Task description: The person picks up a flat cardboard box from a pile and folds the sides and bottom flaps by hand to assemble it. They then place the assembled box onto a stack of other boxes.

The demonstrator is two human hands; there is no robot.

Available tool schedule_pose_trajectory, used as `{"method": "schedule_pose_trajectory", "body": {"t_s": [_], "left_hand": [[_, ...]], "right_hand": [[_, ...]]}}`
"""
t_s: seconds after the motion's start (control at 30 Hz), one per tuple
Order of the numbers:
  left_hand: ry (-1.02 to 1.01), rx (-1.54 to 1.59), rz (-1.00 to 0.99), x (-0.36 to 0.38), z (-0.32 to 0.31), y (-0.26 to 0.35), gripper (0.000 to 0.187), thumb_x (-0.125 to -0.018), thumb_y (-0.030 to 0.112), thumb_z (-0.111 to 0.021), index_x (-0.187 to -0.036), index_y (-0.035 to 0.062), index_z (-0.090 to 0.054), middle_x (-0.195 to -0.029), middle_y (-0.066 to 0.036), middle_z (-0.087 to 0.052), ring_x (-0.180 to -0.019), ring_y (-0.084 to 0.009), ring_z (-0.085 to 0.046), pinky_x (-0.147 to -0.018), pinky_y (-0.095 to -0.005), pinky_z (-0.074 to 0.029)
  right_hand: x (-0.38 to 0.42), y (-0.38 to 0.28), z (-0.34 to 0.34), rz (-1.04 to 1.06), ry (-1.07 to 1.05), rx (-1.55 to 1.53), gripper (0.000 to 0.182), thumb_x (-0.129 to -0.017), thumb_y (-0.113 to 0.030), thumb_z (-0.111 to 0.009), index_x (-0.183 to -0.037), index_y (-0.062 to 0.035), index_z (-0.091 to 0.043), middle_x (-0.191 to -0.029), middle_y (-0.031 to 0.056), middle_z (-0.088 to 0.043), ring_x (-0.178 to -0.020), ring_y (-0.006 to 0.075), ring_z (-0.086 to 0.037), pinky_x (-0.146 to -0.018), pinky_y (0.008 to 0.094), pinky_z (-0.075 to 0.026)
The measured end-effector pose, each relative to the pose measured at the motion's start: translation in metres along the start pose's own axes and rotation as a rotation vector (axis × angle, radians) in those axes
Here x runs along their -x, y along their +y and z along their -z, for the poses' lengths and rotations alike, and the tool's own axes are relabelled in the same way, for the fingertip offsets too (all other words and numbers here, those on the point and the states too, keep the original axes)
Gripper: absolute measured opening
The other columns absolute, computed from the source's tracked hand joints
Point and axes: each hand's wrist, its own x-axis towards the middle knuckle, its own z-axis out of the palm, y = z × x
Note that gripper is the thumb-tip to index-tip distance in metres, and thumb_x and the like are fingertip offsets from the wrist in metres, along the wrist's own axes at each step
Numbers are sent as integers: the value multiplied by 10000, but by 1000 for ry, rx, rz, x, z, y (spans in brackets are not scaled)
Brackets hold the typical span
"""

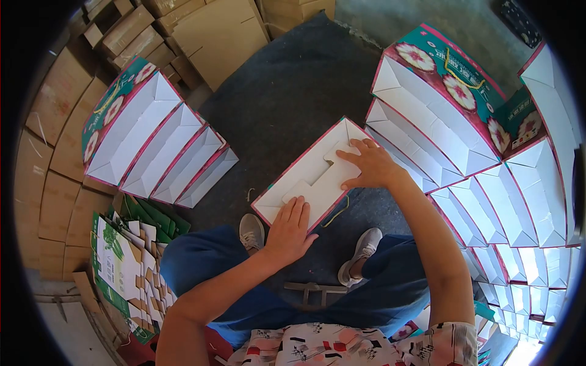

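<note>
Between my knees is a box [305, 177] with white inner panels and pink edges, its flap side facing up. My left hand [290, 233] lies on the lower left part of the white panel, fingers stretched out. On the upper right part rests my right hand [368, 163], fingers spread near a small gap between the flaps. A yellow cord [337, 212] shows beside the box's lower right side.
Stacked white-bottomed boxes stand at left [146, 134] and right [427, 122]. Folded green and white cartons [125, 256] lie at lower left. Brown cardboard boxes [213, 36] line the back and left. My knees and shoes flank the dark floor [274, 85].
</note>
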Motion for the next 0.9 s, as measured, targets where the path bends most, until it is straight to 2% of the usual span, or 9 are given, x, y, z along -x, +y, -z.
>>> {"method": "schedule_pose_trajectory", "body": {"t_s": [0.2, 0.3, 0.4, 0.5, 0.6, 0.67, 0.77, 0.83, 0.9], "left_hand": [[-44, 23, 8, -2, -7, -3, 593, -766, 257, -660, -1214, -63, -439, -1275, -245, -446, -1192, -374, -431, -1025, -441, -323], [-52, 51, -9, -3, -10, -4, 564, -762, 244, -660, -1194, -52, -451, -1256, -237, -462, -1173, -360, -450, -1008, -436, -340], [-73, 104, -21, -4, -12, -8, 553, -756, 242, -663, -1183, -45, -460, -1242, -230, -471, -1168, -355, -452, -992, -435, -351], [-53, 95, -18, -3, -11, -8, 560, -753, 250, -668, -1184, -43, -462, -1254, -229, -458, -1177, -362, -438, -988, -428, -353], [19, 45, -16, 0, -3, -2, 565, -773, 271, -657, -1198, -44, -459, -1299, -235, -419, -1203, -368, -413, -1003, -407, -343], [103, -1, -63, -1, 14, 6, 572, -792, 293, -642, -1212, -46, -454, -1330, -240, -389, -1222, -368, -397, -1017, -389, -333], [337, 64, 144, -6, 22, -11, 614, -816, 349, -628, -1240, -52, -440, -1326, -262, -394, -1222, -397, -398, -1044, -443, -287], [455, 314, 489, -3, 0, -47, 663, -843, 426, -584, -1271, -55, -426, -1324, -265, -398, -1243, -421, -371, -1046, -463, -279], [431, 608, 803, 7, -15, -88, 703, -855, 507, -524, -1290, -36, -424, -1323, -260, -409, -1237, -424, -383, -1025, -487, -306]], "right_hand": [[-11, -15, -2, -153, -176, 73, 558, -805, -579, -543, -1282, -290, -527, -1429, 159, -326, -1333, 386, -255, -1032, 543, -291], [-11, -16, -8, -165, -175, 98, 505, -827, -566, -517, -1261, -309, -543, -1423, 155, -332, -1330, 390, -254, -1023, 555, -294], [-11, -17, -20, -176, -107, 137, 576, -778, -548, -585, -1255, -229, -540, -1389, 147, -360, -1295, 373, -302, -969, 555, -340], [-9, -18, -15, -225, -26, 59, 713, -764, -502, -635, -1317, -91, -452, -1403, 193, -340, -1313, 384, -285, -1022, 521, -311], [1, -11, -17, -165, 192, -118, 792, -733, -472, -681, -1302, 13, -419, -1360, 194, -383, -1283, 351, -339, -1002, 491, -339], [4, -3, -21, -172, 328, -15, 792, -740, -464, -677, -1317, 5, -403, -1368, 203, -375, -1280, 348, -346, -1011, 479, -336], [6, 13, -23, -284, 370, -58, 761, -785, -466, -632, -1340, -10, -379, -1381, 216, -368, -1276, 358, -361, -1032, 464, -319], [1, 27, -24, -356, 347, -184, 717, -828, -471, -583, -1341, -11, -383, -1355, 227, -403, -1255, 370, -392, -1031, 447, -323], [-6, 41, -32, -392, 324, -347, 665, -872, -474, -528, -1325, -2, -407, -1292, 239, -476, -1214, 380, -444, -1013, 425, -345]]}}
